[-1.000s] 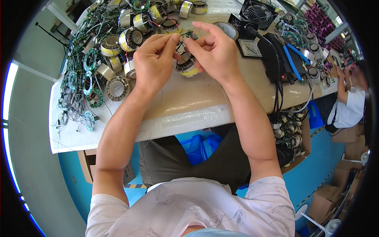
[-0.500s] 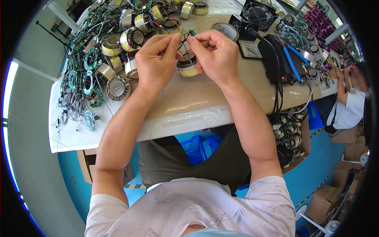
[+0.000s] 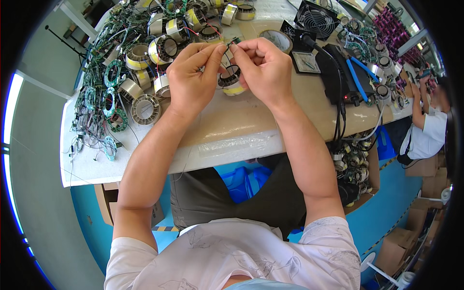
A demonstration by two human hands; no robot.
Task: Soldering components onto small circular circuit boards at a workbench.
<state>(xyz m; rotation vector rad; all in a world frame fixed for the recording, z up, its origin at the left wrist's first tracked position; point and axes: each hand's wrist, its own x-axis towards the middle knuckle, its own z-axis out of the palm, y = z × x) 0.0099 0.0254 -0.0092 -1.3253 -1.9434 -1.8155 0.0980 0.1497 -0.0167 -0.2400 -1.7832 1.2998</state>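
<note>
My left hand (image 3: 193, 75) and my right hand (image 3: 266, 67) meet over the table, thumbs and forefingers pinched close together. Thin dark wires (image 3: 227, 48) pass between the fingertips, and both hands grip them. A bit of green circuit board (image 3: 235, 40) shows just beyond my right fingertips, partly hidden. Below the hands, a ring-shaped motor stator (image 3: 233, 90) with a yellow band stands tilted on the table, and the wires run up from it. My right hand's lower fingers curl beside the stator; whether they touch it I cannot tell.
Stators (image 3: 146, 109) and a heap of green ring circuit boards (image 3: 112, 72) with tangled wires fill the left. Tape roll (image 3: 276, 39), fan (image 3: 316, 19), black box (image 3: 333, 72) with cables and blue-handled pliers (image 3: 357, 79) lie right. A co-worker (image 3: 427, 128) sits far right.
The stator below my hands has tilted a little. My fingertips have shifted slightly, and the dark wires between them now lie closer together.
</note>
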